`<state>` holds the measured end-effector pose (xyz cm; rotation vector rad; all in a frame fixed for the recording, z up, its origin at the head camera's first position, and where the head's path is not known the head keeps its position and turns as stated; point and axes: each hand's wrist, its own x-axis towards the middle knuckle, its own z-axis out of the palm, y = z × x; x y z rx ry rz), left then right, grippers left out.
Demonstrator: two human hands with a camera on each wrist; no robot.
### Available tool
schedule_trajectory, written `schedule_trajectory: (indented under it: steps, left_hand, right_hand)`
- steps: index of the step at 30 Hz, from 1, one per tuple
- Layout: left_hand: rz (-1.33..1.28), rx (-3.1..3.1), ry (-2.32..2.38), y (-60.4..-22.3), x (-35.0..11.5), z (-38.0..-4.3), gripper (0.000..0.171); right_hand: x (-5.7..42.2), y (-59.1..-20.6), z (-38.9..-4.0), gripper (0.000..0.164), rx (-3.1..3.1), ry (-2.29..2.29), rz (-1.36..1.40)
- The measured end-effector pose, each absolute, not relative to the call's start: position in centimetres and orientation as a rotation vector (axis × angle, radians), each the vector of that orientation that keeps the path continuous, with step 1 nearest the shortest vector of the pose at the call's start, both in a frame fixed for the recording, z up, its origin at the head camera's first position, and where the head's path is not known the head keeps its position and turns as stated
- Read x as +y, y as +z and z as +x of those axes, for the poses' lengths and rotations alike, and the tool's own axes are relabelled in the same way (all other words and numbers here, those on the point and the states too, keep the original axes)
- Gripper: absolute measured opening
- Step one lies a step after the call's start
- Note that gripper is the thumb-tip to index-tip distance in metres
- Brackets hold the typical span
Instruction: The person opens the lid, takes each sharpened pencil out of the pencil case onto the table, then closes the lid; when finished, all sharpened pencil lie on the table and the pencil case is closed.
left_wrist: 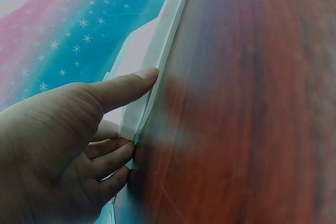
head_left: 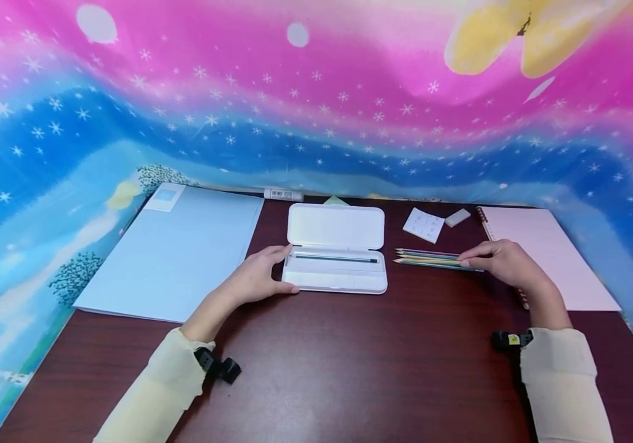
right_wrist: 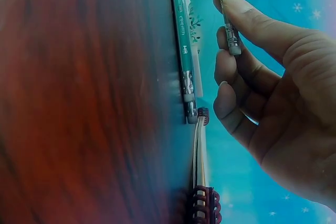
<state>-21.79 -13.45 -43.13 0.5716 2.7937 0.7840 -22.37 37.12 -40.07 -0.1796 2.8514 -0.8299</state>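
Note:
A white pencil case [head_left: 334, 282] lies with its lid raised, and one dark pencil [head_left: 335, 259] rests inside along its length. My left hand [head_left: 255, 275] grips the case's left end, thumb at the front edge and fingers around the corner; the left wrist view shows this hand [left_wrist: 79, 140] close up. To the right of the case, several colored pencils [head_left: 424, 259] lie side by side, tips pointing left. My right hand [head_left: 502, 258] pinches a yellowish pencil [right_wrist: 229, 24] near its eraser end, above a green pencil [right_wrist: 184, 51] on the table.
A light blue folder [head_left: 172, 258] lies at the left, a pink spiral notebook [head_left: 555, 258] at the right. Behind are a glue stick [head_left: 283, 195], a small patterned white card [head_left: 423, 225] and an eraser [head_left: 457, 218]. A printed cloth [head_left: 316, 92] hangs along the table's back.

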Motion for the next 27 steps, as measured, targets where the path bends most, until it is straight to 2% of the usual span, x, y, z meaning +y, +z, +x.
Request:
schedule_trajectory:
  steps: [16,27]
  left_hand:
    - [0.546,2.777,0.794,-43.2,-13.4,-21.7,0.098]
    - [0.553,2.784,0.793,-43.2,-13.4,-21.8,0.098]
  right_hand:
    - [37.4,-40.7,-22.5,0.027,2.802,-0.827,-0.121]
    - [37.0,-41.2,-22.9,0.017,2.828,-0.782,-0.141]
